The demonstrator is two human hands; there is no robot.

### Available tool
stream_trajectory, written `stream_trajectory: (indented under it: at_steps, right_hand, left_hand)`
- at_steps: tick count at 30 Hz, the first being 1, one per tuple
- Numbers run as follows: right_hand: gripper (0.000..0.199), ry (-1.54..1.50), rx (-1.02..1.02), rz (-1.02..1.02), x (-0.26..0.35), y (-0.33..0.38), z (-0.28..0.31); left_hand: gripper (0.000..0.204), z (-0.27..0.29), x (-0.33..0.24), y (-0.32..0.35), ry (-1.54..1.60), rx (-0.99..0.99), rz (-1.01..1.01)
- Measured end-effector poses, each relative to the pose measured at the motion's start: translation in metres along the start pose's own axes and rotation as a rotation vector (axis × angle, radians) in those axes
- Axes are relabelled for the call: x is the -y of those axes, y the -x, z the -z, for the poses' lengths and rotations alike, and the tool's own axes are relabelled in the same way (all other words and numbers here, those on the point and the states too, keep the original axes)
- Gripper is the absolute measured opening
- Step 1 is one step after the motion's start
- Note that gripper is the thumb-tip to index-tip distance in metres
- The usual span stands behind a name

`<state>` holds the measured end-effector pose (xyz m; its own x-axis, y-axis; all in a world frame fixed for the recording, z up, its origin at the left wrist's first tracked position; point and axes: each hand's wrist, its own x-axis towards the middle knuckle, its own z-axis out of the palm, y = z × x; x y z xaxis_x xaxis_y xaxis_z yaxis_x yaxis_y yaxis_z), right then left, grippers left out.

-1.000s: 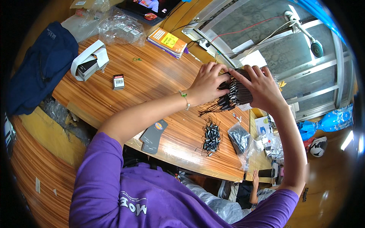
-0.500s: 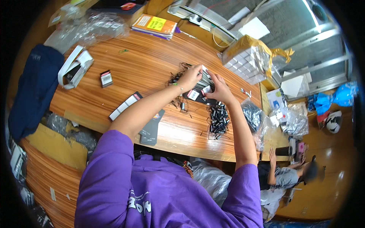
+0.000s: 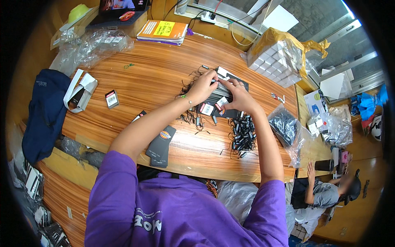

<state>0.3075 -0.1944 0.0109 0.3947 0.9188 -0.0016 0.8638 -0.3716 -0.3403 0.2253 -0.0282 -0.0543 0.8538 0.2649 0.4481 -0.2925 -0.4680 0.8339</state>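
Note:
My left hand [image 3: 203,86] is over a bundle of black cords, its thumb and fingertips pinched together. A small dark bit shows at the fingertips, too little to make out. Close beside it, my right hand [image 3: 242,98] lies over dark hang tags [image 3: 245,85], thumb and fingers spread, its fingertips near the left ones. A small white-and-red label [image 3: 221,103] is by the right thumb, and a second label [image 3: 206,109] lies below the hands. Loose black cords [image 3: 189,117] with small dark ends fan out left of the tags. A heap of similar cords [image 3: 243,138] lies below my right hand.
Dark grey cards [image 3: 161,147] lie by the front edge, partly fanned. At left are a small labelled card [image 3: 111,99], a white strap roll [image 3: 82,91] and navy cloth [image 3: 47,111]. A box of white cartons [image 3: 275,61] stands back right, a plastic bag [image 3: 288,127] nearer. Another person [image 3: 321,191] sits at right.
The whole view has shifted slightly, so the table things sit differently in the picture. Both hands stay close together over the tags, with little visible change in their pose.

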Motion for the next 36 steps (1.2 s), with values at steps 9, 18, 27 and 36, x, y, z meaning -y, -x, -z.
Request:
stream_trajectory:
  at_steps: [9,18,27,36]
  right_hand:
    - [0.095,0.025,0.012,0.007,-0.008,-0.006,-0.005]
    - [0.096,0.017,0.052,-0.019,-0.007,-0.004,-0.003]
    - [0.084,-0.092,-0.049,-0.024,0.000,0.004,-0.001]
    - [0.080,-0.162,-0.146,0.045,-0.001,0.016,-0.009]
  left_hand:
    - [0.022,0.015,-0.002,0.002,-0.445,-0.038,-0.083]
    - [0.069,0.046,-0.036,0.035,-0.625,0.418,0.047]
    - [0.064,0.038,-0.033,0.041,-0.660,0.378,-0.018]
    - [0.058,0.039,-0.030,0.046,-0.657,0.378,-0.086]
